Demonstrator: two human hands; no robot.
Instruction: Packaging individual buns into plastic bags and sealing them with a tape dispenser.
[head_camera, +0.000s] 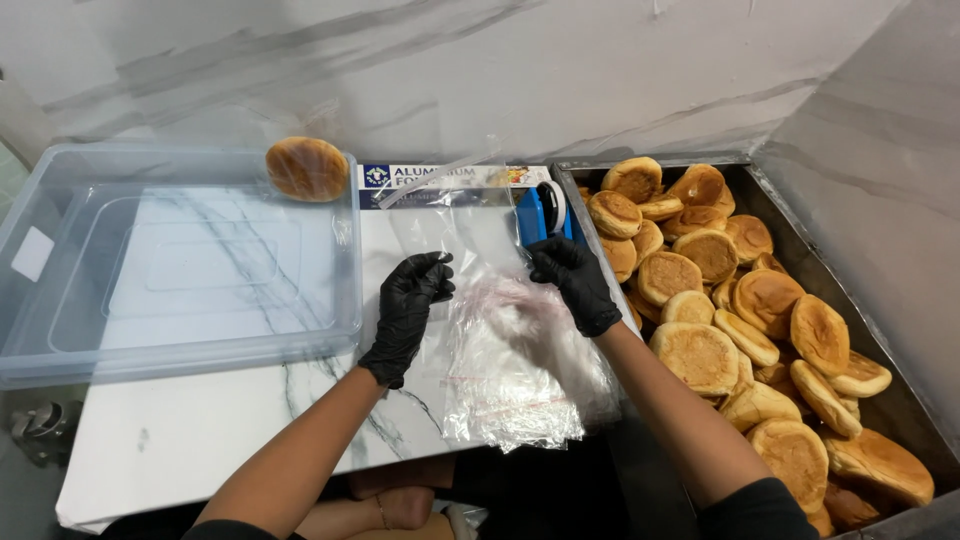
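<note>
over the marble bench, both gloved hands, left hand and right hand, pinch a clear plastic bag by its top edge, above a bag stack, beside a tray of buns.

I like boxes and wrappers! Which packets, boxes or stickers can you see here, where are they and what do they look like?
Long foil box: against the back wall, flat, white and dark blue.
Clear plastic bags: a floppy stack on the marble counter; the left hand and right hand pinch the top one.
White sticker: small rectangle on the clear tub, far left.
</note>
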